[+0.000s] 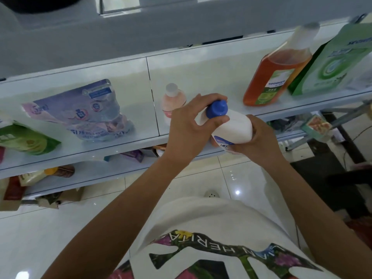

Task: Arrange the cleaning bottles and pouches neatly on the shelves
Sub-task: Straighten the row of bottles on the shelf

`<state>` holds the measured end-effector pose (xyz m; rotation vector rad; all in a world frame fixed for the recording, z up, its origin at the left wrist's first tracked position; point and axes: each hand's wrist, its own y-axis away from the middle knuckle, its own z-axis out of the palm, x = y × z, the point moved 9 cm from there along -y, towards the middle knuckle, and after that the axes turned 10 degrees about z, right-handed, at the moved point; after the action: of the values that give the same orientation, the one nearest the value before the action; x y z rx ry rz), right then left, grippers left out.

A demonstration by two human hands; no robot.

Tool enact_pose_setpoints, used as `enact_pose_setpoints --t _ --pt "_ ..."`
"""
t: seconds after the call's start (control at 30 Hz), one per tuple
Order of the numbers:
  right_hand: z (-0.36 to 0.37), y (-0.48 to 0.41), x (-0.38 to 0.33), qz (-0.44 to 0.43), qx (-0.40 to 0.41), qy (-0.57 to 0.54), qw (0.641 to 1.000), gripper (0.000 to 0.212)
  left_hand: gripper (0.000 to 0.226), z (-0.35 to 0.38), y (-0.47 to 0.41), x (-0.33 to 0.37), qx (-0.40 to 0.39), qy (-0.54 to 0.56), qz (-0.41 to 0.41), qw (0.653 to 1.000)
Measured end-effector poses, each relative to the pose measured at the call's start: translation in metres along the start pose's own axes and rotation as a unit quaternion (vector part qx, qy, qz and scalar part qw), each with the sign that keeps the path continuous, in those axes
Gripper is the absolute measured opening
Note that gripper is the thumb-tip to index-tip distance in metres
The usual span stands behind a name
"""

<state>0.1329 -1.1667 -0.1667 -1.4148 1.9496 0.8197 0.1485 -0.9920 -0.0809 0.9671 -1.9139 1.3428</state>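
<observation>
**White bottle (pixel 233 127) at frame centre**

Tilted, with its blue cap (pixel 217 108) toward the shelf (pixel 201 63), it is held just before the shelf edge. The left hand (pixel 187 127) curls round its neck at the cap; the right hand (pixel 259 137) grips its base. Behind stands a small pink bottle (pixel 174 101); orange bottle (pixel 275 77) and green pouch (pixel 332 59) upper right, purple pouch (pixel 84 111) left.

Room stock as I am viewing it remotely:
- Glossy white floor tiles (pixel 60 228), thin grey joints running between them.
- One bright glare spot (pixel 237 192) shining off a tile.
- Pale top shelf (pixel 201 63) running across the view, a dark seam dividing its panels.
- Lower shelf (pixel 90 172) sitting beneath it.
- Grey panel (pixel 141 33) spanning above.
- Grey metal struts (pixel 346 115) slanting at the right end.
</observation>
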Motion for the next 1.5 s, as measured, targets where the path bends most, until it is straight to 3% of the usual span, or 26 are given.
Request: enact_pose_setpoints --t 0.5,0.6,0.67,0.73,0.8,1.03,1.27,1.37,1.5 --pt "0.014 0.01 -0.027 0.009 0.092 0.072 0.993 0.061 0.023 -0.018 -0.006 0.004 0.124 -0.058 0.018 0.99" --pt "0.028 0.007 -0.037 -0.023 -0.061 0.003 0.998 0.072 0.025 -0.021 -0.018 0.016 0.051 -0.032 0.055 0.997" --pt "0.041 0.011 -0.047 -0.03 -0.234 -0.061 0.97 0.087 0.027 -0.019 -0.025 0.025 -0.022 0.018 0.074 0.997" --pt "0.048 0.015 -0.055 -0.025 -0.326 -0.082 0.941 0.096 0.026 -0.021 -0.03 0.031 -0.046 0.041 0.084 0.995" --pt "0.048 0.014 -0.062 -0.027 -0.309 -0.087 0.947 0.096 0.028 -0.025 -0.034 0.031 -0.021 0.039 0.079 0.996" --pt "0.045 0.016 -0.074 -0.029 -0.095 -0.055 0.994 0.095 0.027 -0.031 -0.032 0.028 0.087 -0.003 0.078 0.993" --pt "0.038 0.013 -0.075 -0.025 0.052 -0.018 0.998 0.104 0.025 -0.028 -0.027 0.022 0.176 -0.011 0.052 0.983" --pt "0.039 0.011 -0.063 0.007 0.046 -0.051 0.998 0.102 0.027 -0.016 -0.032 0.021 0.141 0.004 0.051 0.989" --pt "0.039 0.008 -0.043 0.028 -0.068 -0.198 0.977 0.084 0.04 0.008 -0.038 0.007 -0.029 0.059 0.035 0.997"
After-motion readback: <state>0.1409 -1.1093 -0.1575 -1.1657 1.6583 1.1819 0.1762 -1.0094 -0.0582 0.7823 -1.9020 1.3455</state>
